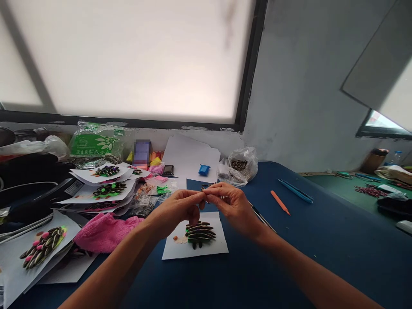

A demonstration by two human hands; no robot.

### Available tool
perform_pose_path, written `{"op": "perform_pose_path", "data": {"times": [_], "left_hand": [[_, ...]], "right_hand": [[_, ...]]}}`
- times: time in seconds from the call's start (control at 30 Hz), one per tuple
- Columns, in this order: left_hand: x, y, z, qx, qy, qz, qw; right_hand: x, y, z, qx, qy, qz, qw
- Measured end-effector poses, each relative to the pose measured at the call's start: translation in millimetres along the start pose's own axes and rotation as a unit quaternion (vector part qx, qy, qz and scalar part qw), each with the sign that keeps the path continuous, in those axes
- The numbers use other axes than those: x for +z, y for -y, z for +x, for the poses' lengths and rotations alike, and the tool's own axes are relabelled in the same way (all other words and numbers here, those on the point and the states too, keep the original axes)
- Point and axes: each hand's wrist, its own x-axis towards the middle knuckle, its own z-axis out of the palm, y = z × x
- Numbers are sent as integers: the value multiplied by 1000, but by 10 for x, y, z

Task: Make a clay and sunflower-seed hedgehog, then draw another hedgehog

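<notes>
Both hands together over the table. Left hand (186, 205) and right hand (232, 204) meet at thumb and forefinger tips; cannot tell whether a small item is pinched there, as the fingers cover the spot. Left thumb and forefinger reach right, other fingers curled down, one hanging in front of the top edge of the seed hedgehog (202, 234). Right fingers bent, close together, pointing left. Forearms come in from the bottom edge, left and right, angled inward; wrists raised.

Seed hedgehog lies on white paper (174, 253), below and between the hands: dark striped seeds, bits of green, pale snout pointing left, orange-brown nose. Paper flat on the blue table (322, 257). Thin rod (264, 219) just beside right wrist; orange pen (280, 203) farther right. Pink cloth (103, 234) left of left forearm.
</notes>
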Motion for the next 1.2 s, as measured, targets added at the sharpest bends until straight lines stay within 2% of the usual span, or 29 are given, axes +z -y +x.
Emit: {"op": "perform_pose_path", "data": {"times": [0.13,0.27,0.33,0.47,0.57,0.73,0.97,1.2], "left_hand": [[-2,13,21,10,-51,3,999],[-26,23,25,23,-86,-10,996],[-38,25,16,24,-72,-5,997],[-44,4,-13,24,11,23,999],[-50,-33,-34,22,51,38,998],[-56,-64,-62,2,107,36,994],[16,-53,-75,-24,115,76,990],[-8,-75,-74,-11,57,45,997]], "right_hand": [[34,36,-17,-12,9,-21,1000],[53,61,-28,-2,49,13,999],[49,64,-23,27,49,41,998],[27,70,2,56,54,112,991],[10,86,23,70,72,171,980],[-21,76,38,92,58,153,982],[-19,60,31,111,50,141,983],[-7,28,45,99,40,139,985]]}}
